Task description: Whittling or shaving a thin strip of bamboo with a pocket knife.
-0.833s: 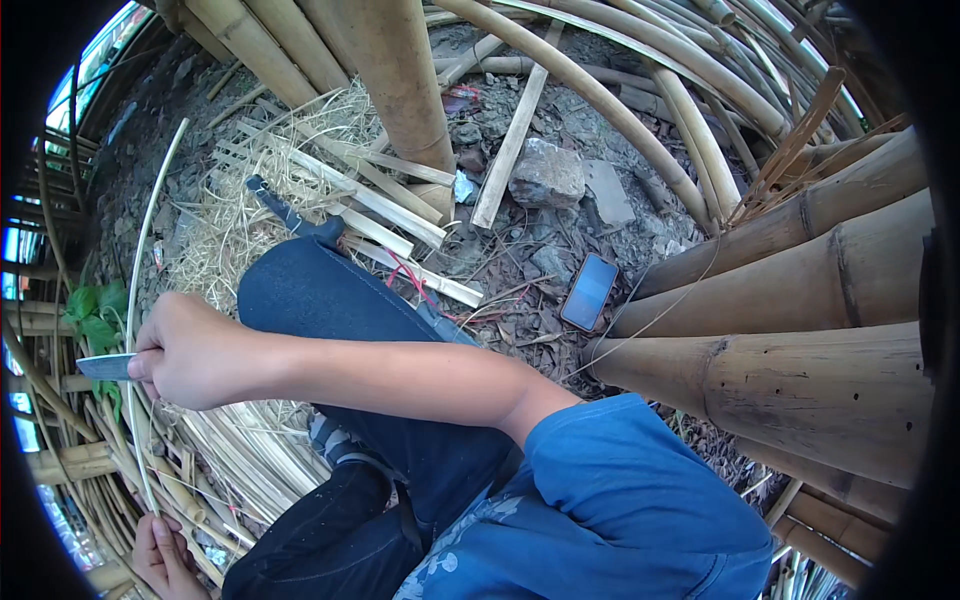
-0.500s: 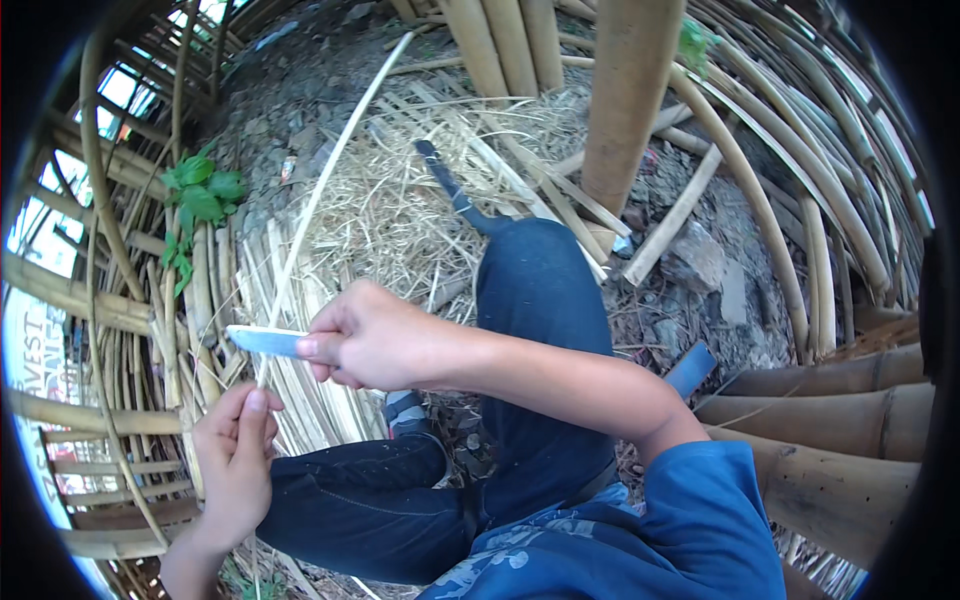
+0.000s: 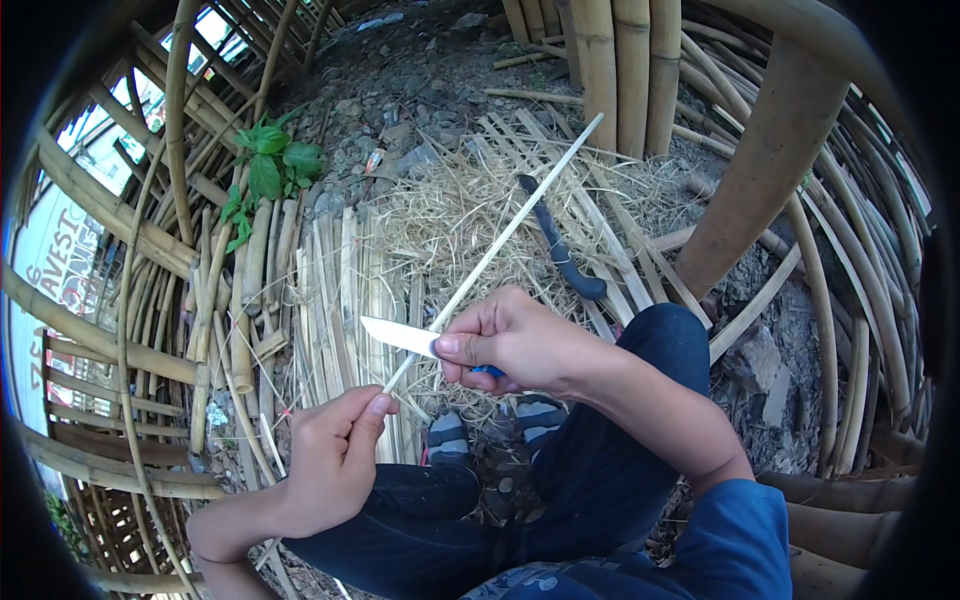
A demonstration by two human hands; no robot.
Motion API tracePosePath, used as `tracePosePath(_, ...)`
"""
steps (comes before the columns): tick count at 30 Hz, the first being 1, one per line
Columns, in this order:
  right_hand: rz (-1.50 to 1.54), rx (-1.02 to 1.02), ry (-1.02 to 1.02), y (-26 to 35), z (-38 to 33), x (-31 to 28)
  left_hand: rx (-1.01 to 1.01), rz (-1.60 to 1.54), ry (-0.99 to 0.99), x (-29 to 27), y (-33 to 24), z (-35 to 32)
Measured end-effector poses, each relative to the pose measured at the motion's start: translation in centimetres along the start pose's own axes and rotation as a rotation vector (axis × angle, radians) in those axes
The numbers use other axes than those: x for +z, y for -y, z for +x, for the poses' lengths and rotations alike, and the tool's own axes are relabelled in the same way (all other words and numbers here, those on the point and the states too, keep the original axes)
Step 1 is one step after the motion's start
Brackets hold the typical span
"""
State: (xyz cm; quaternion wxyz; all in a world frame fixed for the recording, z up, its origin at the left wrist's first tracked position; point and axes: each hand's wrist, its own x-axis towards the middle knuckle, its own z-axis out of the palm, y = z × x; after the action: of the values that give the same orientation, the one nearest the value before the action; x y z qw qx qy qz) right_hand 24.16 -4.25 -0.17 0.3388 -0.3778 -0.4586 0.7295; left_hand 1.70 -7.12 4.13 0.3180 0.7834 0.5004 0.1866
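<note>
Left hand (image 3: 335, 450) near right hand (image 3: 510, 345)
Left pinches, thumb opposite forefinger; right is curled, thumb pointing left.

Pale strip (image 3: 530, 205) | thin, straight, aslant | knife (image 3: 398, 335) | blade crossing strip, apparently touching

At centre, the right hand (image 3: 515, 348) grips a knife (image 3: 398, 336) across a pale strip (image 3: 522, 212), pinched at lower left by the left hand (image 3: 332, 455).

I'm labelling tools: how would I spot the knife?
Find the dark-trousered right knee; the right hand is just left of it. The knife juts leftward from that hand beside a long pale strip. Its bright, pointed blade sets it apart from the dark curved tool on the shavings.
</note>
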Motion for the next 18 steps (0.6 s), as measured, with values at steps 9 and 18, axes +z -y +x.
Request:
tracePosePath(9, -0.043, -0.112, -0.295, -1.2, 1.5, -4.1, -0.116, -0.088, 0.089, -0.3, 2.1, 1.1)
tracePosePath(18, 0.090, 0.100, -0.091, -2.2, 2.0, -2.9, -0.101, -0.083, 0.081, -0.3, 3.0, 0.9)
